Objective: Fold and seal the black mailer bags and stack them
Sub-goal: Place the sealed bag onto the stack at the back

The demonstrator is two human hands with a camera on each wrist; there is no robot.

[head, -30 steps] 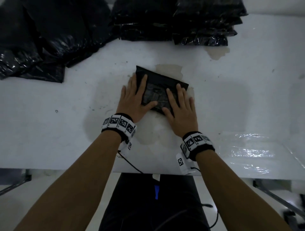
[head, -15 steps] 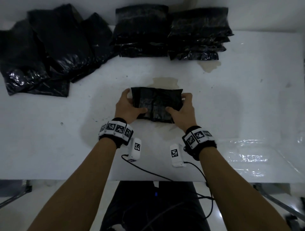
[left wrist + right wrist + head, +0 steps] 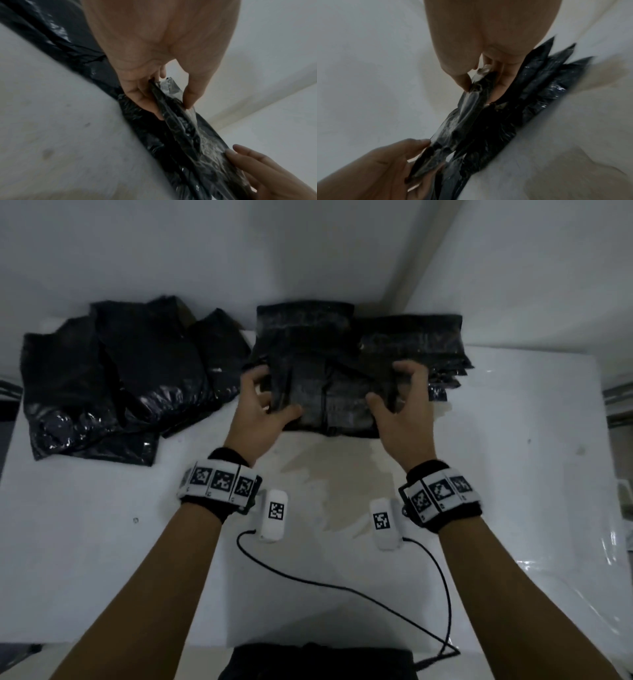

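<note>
Folded black mailer bag (image 3: pixel 330 392) is held between both hands, off the counter (image 3: pixel 85 559). Its left edge is pinched by the left hand (image 3: pixel 260 412), with the thumb laid on top and the fingers (image 3: pixel 142 100) curled beneath. Its right edge is gripped in the same way by the right hand (image 3: pixel 404 409), thumb above and fingers (image 3: pixel 501 81) under the fold. A glossy strip is seen along the bag's upper face in both wrist views. Directly beyond and below the fingers, two stacks of sealed bags (image 3: pixel 411 344) are set side by side at the far edge of the counter, and the held bag is carried just over their near side. Well to the left of the left hand, a loose pile of unfolded black bags (image 3: pixel 113 392) is spread. Nearer than the wrists, a brownish stain (image 3: pixel 342 474) is seen on the white surface, and marker-printed wristbands (image 3: pixel 219 484) are worn on both wrists.
</note>
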